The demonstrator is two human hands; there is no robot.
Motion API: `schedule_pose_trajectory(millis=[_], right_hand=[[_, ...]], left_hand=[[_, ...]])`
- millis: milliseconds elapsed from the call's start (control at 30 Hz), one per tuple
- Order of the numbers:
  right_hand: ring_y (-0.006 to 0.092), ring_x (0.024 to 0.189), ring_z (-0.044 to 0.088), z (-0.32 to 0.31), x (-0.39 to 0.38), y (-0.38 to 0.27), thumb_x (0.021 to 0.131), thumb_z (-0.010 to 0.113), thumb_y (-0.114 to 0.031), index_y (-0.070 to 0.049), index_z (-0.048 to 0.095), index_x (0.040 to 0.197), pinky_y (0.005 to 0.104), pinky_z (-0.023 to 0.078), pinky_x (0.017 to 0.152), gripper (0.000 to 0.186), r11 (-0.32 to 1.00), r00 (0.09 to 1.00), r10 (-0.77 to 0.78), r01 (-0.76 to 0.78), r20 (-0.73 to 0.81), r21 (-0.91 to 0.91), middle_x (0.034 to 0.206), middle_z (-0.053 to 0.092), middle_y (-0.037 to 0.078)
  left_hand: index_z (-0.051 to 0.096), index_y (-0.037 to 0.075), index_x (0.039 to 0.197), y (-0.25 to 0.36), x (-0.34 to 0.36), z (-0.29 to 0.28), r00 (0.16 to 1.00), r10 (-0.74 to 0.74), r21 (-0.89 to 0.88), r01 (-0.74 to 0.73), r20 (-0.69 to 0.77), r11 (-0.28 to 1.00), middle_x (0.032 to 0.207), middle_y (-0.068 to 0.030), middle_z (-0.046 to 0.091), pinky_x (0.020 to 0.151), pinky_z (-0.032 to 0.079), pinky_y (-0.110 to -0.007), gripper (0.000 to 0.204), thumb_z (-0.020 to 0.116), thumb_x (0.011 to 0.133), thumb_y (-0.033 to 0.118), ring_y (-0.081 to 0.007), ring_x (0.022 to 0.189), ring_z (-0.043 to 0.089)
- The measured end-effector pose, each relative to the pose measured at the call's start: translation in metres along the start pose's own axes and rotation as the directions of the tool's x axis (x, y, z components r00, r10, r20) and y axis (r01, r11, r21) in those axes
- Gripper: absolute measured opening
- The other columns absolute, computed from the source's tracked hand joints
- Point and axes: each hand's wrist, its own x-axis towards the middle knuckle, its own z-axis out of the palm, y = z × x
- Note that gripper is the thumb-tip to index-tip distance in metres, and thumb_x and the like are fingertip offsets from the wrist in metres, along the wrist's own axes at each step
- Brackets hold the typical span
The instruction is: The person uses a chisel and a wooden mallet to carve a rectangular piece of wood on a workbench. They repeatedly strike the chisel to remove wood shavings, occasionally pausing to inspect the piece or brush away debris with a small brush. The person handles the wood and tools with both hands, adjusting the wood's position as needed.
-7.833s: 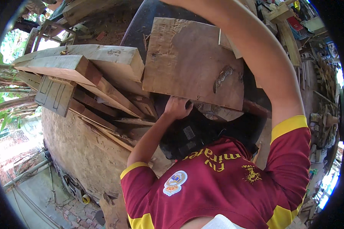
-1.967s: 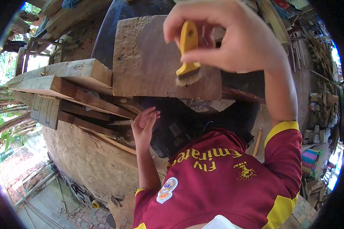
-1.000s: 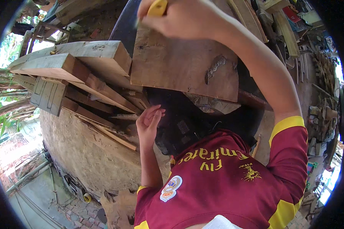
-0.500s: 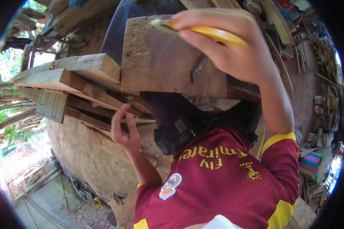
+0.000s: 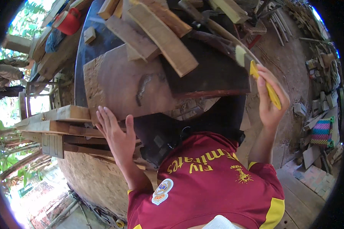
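Note:
My right hand (image 5: 272,105) grips the yellow handle of a paintbrush (image 5: 253,69), its pale bristles pointing up and left. It is held to the right of a dark panel (image 5: 210,81), beside a long strip of wood. My left hand (image 5: 119,139) is open, fingers stretched out, at the near left corner of a brown wooden board (image 5: 114,82). Whether those fingertips press on the board I cannot tell. A dark elongated mark (image 5: 142,89) shows on the board's face, and the board overlaps the dark panel.
Several wood offcuts (image 5: 168,42) lie across the far side of the board. Thick timber beams (image 5: 53,120) stick out at the left. A red pot (image 5: 67,21) stands at the far left, and a colourful woven item (image 5: 322,131) lies at the right.
My right hand with the paintbrush has moved right and down, away from above the board. My left hand has straightened its fingers by the board's corner. The view has shifted, showing more offcuts.

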Motion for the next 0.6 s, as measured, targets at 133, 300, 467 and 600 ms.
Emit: schedule_pose_trajectory(millis=[133,300,467,600], right_hand=[[0.0252,0.103,0.065,0.001,-0.012,0.014,0.081,0.072,-0.015,0.002,0.067,0.101,0.0326,0.049,0.088,0.027,0.964,0.985,0.02,-0.065,0.174,0.258,0.11,0.066,0.017],[0.031,0.105,0.064,0.033,-0.02,0.044,0.079,0.075,-0.03,-0.004,0.065,0.111,0.0346,0.05,0.087,0.043,0.958,0.937,-0.085,-0.017,0.339,0.288,0.119,0.062,0.02],[0.0405,0.134,0.034,0.033,-0.016,0.055,0.072,0.072,-0.055,-0.003,0.059,0.121,0.0472,0.029,0.11,0.072,0.989,0.856,-0.149,0.128,0.495,0.077,0.141,0.042,0.021],[0.0387,0.133,0.036,0.037,-0.02,0.054,0.07,0.073,-0.056,-0.004,0.058,0.121,0.0471,0.031,0.109,0.074,0.98,0.838,-0.16,0.197,0.522,-0.014,0.142,0.04,0.02]], left_hand=[[0.035,-0.003,0.14,0.014,0.002,-0.007,0.998,-0.03,0.015,0.029,0.047,0.999,0.147,-0.0254,0.03,0.112,0.017,-0.055,0.071,0.051,0.092,0.047,-0.039,0.138,0.025],[0.045,-0.004,0.133,0.048,0.008,-0.024,0.985,0.102,-0.314,-0.053,0.14,0.948,0.143,-0.0259,0.037,0.109,0.026,-0.051,0.063,0.06,0.089,0.038,-0.0386,0.134,0.035],[0.054,-0.005,0.125,0.072,0.021,-0.05,0.919,0.342,-0.969,0.127,0.196,0.214,0.137,-0.0201,0.048,0.102,0.039,-0.038,0.047,0.065,0.088,0.022,-0.0246,0.125,0.048],[0.06,-0.006,0.116,0.091,0.056,-0.054,0.983,0.139,-0.928,0.059,0.118,0.369,0.123,-0.0166,0.059,0.091,0.047,-0.031,0.034,0.062,0.091,0.018,-0.0201,0.106,0.06]])
